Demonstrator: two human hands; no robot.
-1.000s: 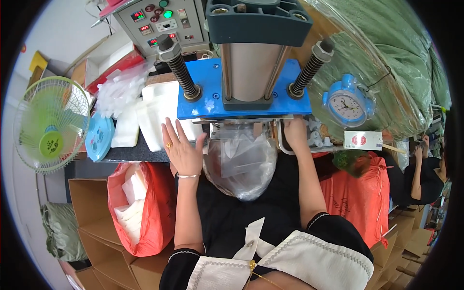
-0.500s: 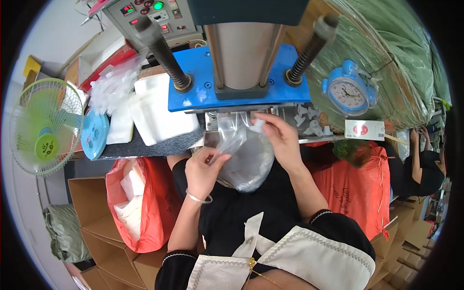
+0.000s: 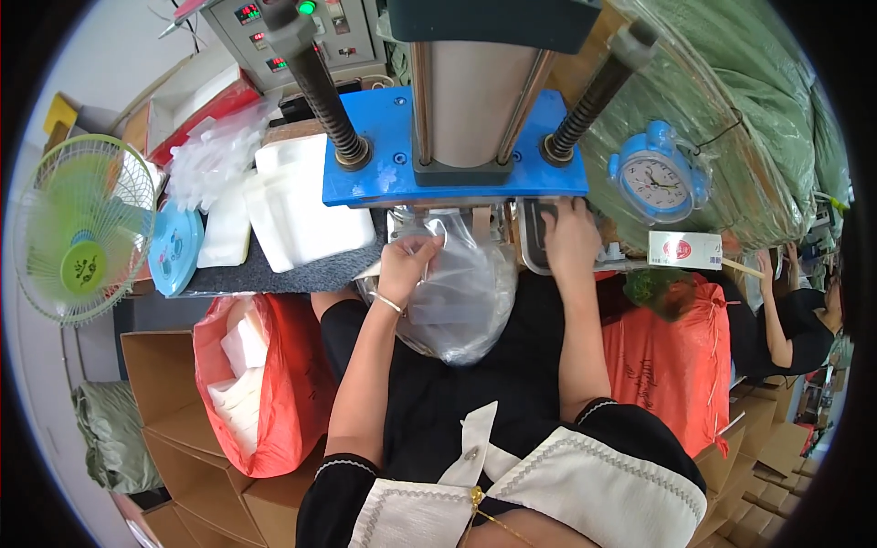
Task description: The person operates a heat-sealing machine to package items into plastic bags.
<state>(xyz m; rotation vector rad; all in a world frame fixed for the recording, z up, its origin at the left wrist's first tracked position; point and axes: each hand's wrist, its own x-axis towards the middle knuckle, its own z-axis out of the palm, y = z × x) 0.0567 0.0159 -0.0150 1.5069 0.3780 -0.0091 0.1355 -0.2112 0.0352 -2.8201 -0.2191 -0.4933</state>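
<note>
My left hand pinches the edge of a clear plastic bag between thumb and fingers. The bag spreads below the front of a press with a blue plate, over a rounded, plastic-covered surface at my lap. To the right, my right hand reaches over a dark tray with a metal rim, its fingers bent downward and apart. Beside that hand lie small white plastic pieces, mostly hidden by it. Nothing shows between its fingers, though the fingertips are partly hidden.
White sheets and clear plastic parts lie left of the press, near a green fan. A blue alarm clock and a small white box stand right. Red bags flank my lap. Another person works far right.
My right hand has left the bag and a small white piece, moving right to the tray. The left hand has shifted slightly up and right, still holding the bag, which now lies flatter.
</note>
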